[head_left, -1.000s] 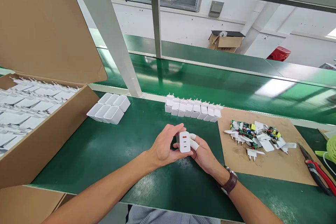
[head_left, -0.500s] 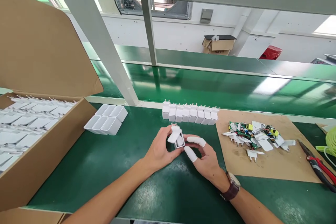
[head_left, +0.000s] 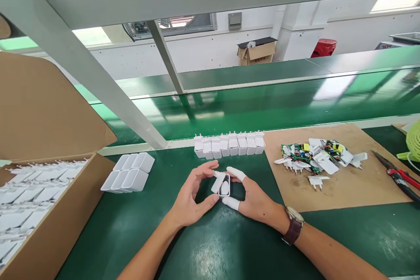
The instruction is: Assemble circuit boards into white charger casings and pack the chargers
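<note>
A white plastic charger housing [head_left: 224,186] stands on the green bench between my hands, its open top facing up and a white part visible inside. Its white plug lid [head_left: 218,181], with pins, leans off the left side. My right hand [head_left: 256,197], with white finger cots on thumb and finger, grips the housing from the right. My left hand [head_left: 193,194] is on the other side, fingers apart and curved around the lid; its thumb tip lies close to the housing, and I cannot tell if it touches.
Behind my hands runs a row of white housings with plug lids [head_left: 225,146]. Empty white housings [head_left: 127,173] form a block at left, beside a carton [head_left: 88,210] of plug parts. On brown cardboard [head_left: 295,199] lie circuit boards [head_left: 297,153], loose plug lids and red-black pliers [head_left: 398,177].
My left hand has loosened from the housing and lid, its fingers spreading to the left. The housing now sits slightly lower in view. The camera view has tilted and shifted.
</note>
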Tool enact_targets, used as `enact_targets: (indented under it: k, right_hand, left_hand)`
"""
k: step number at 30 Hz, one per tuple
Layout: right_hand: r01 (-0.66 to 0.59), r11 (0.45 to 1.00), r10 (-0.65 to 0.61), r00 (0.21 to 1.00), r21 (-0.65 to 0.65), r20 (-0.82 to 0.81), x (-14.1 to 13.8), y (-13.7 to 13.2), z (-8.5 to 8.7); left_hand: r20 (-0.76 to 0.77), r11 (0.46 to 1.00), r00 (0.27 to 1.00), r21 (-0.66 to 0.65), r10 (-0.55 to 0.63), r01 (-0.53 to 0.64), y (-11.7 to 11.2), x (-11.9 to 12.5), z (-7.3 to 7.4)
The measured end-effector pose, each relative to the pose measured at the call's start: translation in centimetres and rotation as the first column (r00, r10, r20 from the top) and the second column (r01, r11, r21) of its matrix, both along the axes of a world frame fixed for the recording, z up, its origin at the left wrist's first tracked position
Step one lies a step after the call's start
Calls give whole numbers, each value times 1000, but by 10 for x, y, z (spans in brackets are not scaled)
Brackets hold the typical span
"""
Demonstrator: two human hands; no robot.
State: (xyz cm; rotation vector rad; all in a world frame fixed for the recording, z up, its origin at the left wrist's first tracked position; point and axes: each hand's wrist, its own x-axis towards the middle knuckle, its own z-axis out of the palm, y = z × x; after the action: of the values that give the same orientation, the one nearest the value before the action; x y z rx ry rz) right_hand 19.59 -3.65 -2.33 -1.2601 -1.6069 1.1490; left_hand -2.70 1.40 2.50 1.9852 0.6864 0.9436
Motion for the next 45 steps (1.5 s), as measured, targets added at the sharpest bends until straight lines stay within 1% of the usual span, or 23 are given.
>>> enact_targets:
  k: [3, 7, 10, 15, 19, 23, 26, 29, 31, 32, 34, 36, 38, 39, 41, 45]
  right_hand:
    - [-15, 1000, 15, 1000, 12, -15, 0, 1, 1]
    - [-13, 999, 14, 1000, 42, -5, 1, 1, 2]
    - [-11, 998, 11, 1000, 62, -2, 0, 1, 4]
    - [-11, 996, 12, 1000, 86, -9, 0, 0, 6]
    - [-10, 996, 10, 1000, 86, 7, 0, 0, 6]
    - [-3, 997, 4, 1000, 79, -17, -1, 1, 4]
    - [-8, 996, 8, 1000, 94, 4, -2, 3, 1]
    - [-20, 994, 16, 999, 109, 35, -3, 3, -5]
    - [-30, 990, 24, 999, 135, 48, -4, 1, -9]
    - [-36, 989, 28, 998, 144, 56, -3, 0, -10]
    - [-46, 989, 35, 996, 143, 78, -2, -2, -11]
    - [-60, 988, 45, 994, 140, 102, -1, -4, -12]
    - [-74, 985, 56, 992, 158, 114, -1, -4, -13]
    - [-80, 982, 60, 991, 169, 118, -1, -4, -15]
    - [-91, 978, 68, 990, 188, 125, -1, -4, -18]
    - [-100, 970, 69, 987, 222, 146, -1, -2, -23]
  left_hand:
    - [-59, 997, 998, 74, 1, 4, 1, 4, -3]
    - [-114, 969, 993, 244, -10, 38, 3, 12, -5]
    - [-156, 941, 988, 335, 5, 48, 3, 15, -1]
    - [-215, 909, 977, 409, 11, 80, 2, 16, 8]
    - [-260, 905, 966, 410, -8, 118, 3, 14, 13]
    - [-315, 928, 948, 337, -50, 161, 5, 10, 15]
    - [-362, 946, 930, 278, -57, 166, 4, 9, 13]
    - [-311, 961, 950, 249, -36, 118, 1, 9, 7]
    - [-277, 968, 961, 245, 17, 53, 3, 4, 5]
    - [-266, 970, 962, 243, 67, 0, 7, -1, 5]
    - [-251, 960, 943, 228, 218, -161, 19, -16, 6]
    - [-267, 926, 889, 172, 371, -335, 36, -35, 8]
    - [-312, 890, 836, 109, 453, -442, 55, -52, 9]
    - [-330, 880, 820, 85, 467, -467, 64, -58, 9]
    - [-346, 877, 815, 52, 465, -478, 80, -65, 7]
    - [-337, 899, 845, 8, 415, -438, 102, -60, 4]
